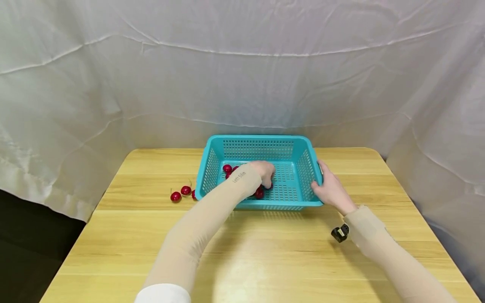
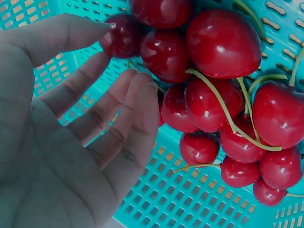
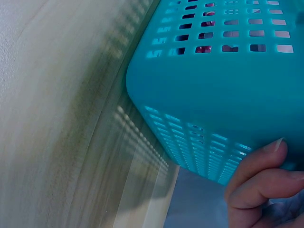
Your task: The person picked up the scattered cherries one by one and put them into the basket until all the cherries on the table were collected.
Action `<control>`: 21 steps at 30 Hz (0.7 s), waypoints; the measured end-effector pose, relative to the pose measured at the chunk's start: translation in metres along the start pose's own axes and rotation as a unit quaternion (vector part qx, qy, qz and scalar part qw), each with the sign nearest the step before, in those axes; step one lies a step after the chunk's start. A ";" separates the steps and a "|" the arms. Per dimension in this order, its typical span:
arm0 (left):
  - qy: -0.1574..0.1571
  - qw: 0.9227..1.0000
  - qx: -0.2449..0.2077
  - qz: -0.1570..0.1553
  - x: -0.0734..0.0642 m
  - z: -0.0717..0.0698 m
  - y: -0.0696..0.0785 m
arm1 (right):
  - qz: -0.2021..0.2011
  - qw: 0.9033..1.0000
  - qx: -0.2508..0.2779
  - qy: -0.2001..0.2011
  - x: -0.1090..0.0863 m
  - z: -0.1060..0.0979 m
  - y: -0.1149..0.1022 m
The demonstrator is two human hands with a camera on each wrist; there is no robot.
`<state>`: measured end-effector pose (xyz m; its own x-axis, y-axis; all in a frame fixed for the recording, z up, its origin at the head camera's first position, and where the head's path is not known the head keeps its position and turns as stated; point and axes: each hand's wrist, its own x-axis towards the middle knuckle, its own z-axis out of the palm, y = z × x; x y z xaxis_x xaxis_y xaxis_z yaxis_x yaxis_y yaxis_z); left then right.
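A turquoise plastic basket (image 1: 257, 203) with slotted walls stands on the table, holding a cluster of red cherries (image 2: 223, 42) with green stems. Inside it, my left hand (image 1: 265, 172) reaches down among the fruit. The left wrist view shows that hand's thumb and index finger pinching one dark red cherry (image 2: 122, 37) at the cluster's edge, while the other fingers curve loosely beside it. My right hand (image 1: 331, 189) grips the basket's right rim, thumb on the near side; in the right wrist view its curled fingers (image 3: 261, 183) lie against the wall.
A few cherries (image 1: 175, 197) lie on the wooden table (image 1: 151, 248) left of the basket, one partly hidden by its corner. A pale curtain (image 1: 257, 92) hangs behind the table and at both sides. A small black device (image 1: 339, 233) sits at my right wrist.
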<state>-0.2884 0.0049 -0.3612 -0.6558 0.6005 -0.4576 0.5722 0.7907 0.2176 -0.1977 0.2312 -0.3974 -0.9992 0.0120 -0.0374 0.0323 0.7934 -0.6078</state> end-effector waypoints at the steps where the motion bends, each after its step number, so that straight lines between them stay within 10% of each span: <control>1: 0.001 1.000 0.001 0.001 0.000 0.000 0.000 | 0.000 1.000 0.000 0.000 0.000 0.000 0.000; 21: 0.003 1.000 -0.012 -0.003 -0.010 -0.018 -0.013 | -0.004 1.000 0.004 -0.002 0.004 0.001 0.000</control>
<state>-0.2985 -0.0096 -0.3436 -0.6628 0.5956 -0.4537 0.5558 0.7974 0.2350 -0.2012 0.2311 -0.3984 -0.9993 0.0041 -0.0360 0.0254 0.7881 -0.6150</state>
